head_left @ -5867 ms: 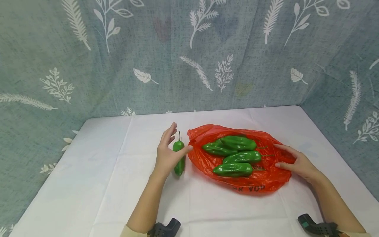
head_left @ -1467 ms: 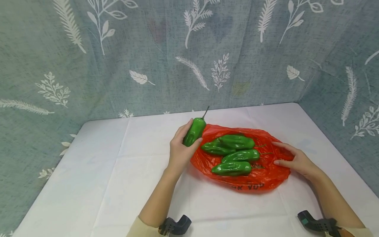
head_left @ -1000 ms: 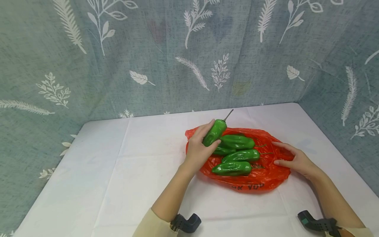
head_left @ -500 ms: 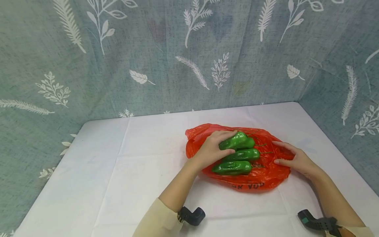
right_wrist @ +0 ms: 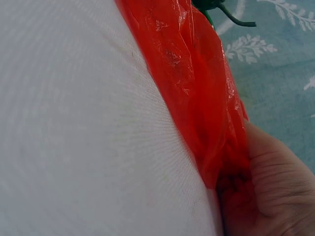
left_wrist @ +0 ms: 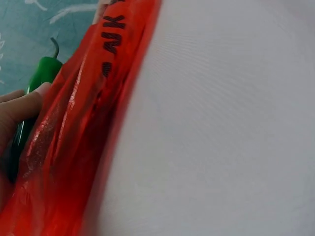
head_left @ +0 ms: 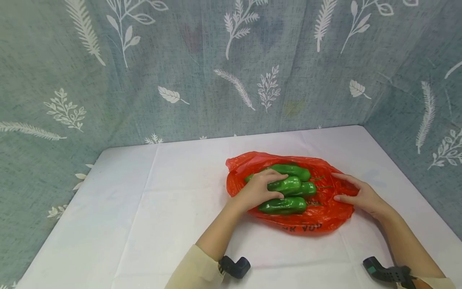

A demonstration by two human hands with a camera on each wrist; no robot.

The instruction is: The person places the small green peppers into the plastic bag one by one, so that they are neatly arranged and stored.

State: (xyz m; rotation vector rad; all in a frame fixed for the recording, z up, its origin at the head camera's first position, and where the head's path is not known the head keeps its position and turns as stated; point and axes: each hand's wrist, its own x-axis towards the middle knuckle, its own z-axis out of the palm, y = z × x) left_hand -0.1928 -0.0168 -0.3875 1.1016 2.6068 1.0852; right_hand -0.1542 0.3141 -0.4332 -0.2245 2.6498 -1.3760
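My left hand grips a glossy green pepper between thumb and fingers, low over other peppers in the head view. Its stem end points right; the palm hides its other end. Under and around it, a red plastic bag lies spread open, with several green peppers inside. In the left wrist view the held pepper rises behind the bag's wall. My right hand holds the bag's right edge, thumb and fingers over the rim. Bag film covers part of that hand in the right wrist view.
The bag lies on a table with a white cloth. A grey-green curtain with white leaf prints hangs behind and along both sides. Each wrist wears a black camera mount.
My left hand has taken the pepper from left of the bag, carried it right and lowered it among the others, shifting it slightly nearer since half a second ago. The right hand stays put.
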